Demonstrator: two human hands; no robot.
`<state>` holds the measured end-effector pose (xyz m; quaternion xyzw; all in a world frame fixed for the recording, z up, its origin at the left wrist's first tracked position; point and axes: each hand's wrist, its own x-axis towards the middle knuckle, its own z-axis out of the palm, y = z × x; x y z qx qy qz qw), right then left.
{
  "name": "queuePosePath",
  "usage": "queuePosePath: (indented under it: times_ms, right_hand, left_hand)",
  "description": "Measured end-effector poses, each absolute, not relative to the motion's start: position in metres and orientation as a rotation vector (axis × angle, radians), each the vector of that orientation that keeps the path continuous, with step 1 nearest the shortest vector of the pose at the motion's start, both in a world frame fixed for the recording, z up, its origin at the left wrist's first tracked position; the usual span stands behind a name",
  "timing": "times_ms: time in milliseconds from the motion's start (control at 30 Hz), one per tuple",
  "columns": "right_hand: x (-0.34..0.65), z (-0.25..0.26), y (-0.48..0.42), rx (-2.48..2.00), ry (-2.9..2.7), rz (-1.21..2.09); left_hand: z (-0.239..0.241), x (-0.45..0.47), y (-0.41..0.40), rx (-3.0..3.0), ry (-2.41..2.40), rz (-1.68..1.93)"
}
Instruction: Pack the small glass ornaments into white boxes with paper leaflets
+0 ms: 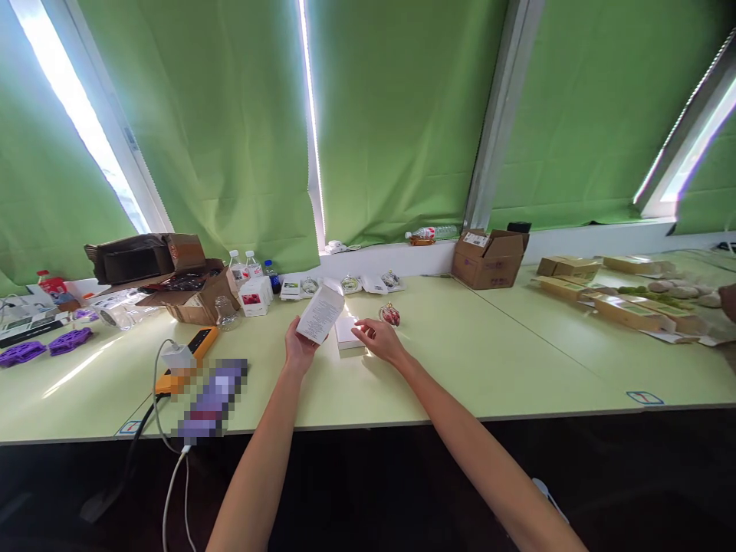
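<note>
My left hand [299,346] is closed around a small white box [320,313] with printed text, lifted and tilted above the pale green table [460,360]. My right hand [376,339] hovers just right of it, fingers loosely spread and holding nothing, above a flat white piece [348,334] lying on the table. A clear ornament with red inside [390,313] sits just beyond my right hand.
Open cardboard boxes [172,280] and bottles [244,266] crowd the back left, another box [488,257] stands at the back right. A row of small white packets [350,284] lines the far edge. An orange power strip [187,356] with cable lies left. Flat tan boxes [621,303] sit far right.
</note>
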<state>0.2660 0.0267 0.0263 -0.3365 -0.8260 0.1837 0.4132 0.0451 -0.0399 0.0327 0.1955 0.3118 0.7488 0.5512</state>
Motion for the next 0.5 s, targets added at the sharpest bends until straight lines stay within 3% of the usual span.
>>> queuePosePath:
  times_ms: [500]
  right_hand:
    - [0.262, 0.029, 0.022, -0.794, -2.058, 0.633]
  left_hand:
    - [0.034, 0.061, -0.041, 0.668, 0.781, 1.554]
